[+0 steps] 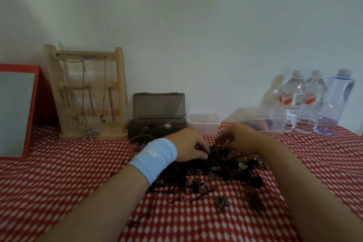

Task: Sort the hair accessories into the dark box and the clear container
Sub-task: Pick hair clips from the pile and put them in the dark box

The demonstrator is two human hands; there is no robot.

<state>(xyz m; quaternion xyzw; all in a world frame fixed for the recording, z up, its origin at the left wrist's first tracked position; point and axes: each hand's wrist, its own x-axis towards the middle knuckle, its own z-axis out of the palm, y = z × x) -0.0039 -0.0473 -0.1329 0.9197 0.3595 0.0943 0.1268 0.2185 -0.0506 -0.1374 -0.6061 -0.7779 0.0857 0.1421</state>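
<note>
red tablecloth (59, 173) with white dots across the lower frame; light blue wristband (155, 157) at centre; smoky brown dark box (158, 104); mostly black hair accessories (225, 169); pale wood stand (86, 92) at left.

A matt cloth tablecloth (59, 182), printed red and white, is seen beneath a heap of hair accessories (222, 169), mostly dull dark elastic with a few small plastic pieces mixed in. The dark box (157, 124) is made of smoky translucent plastic with a glossy lid; the clear container (203, 122) is of cloudy, smooth plastic. A jewellery stand (119, 88) of pale, matt wood is hung with thin metal chains (83, 92). Glossy clear plastic is shown in the bottles (312, 108), soft stretch fabric in the wristband (155, 158), flat matt paint on the wall (196, 25).
</note>
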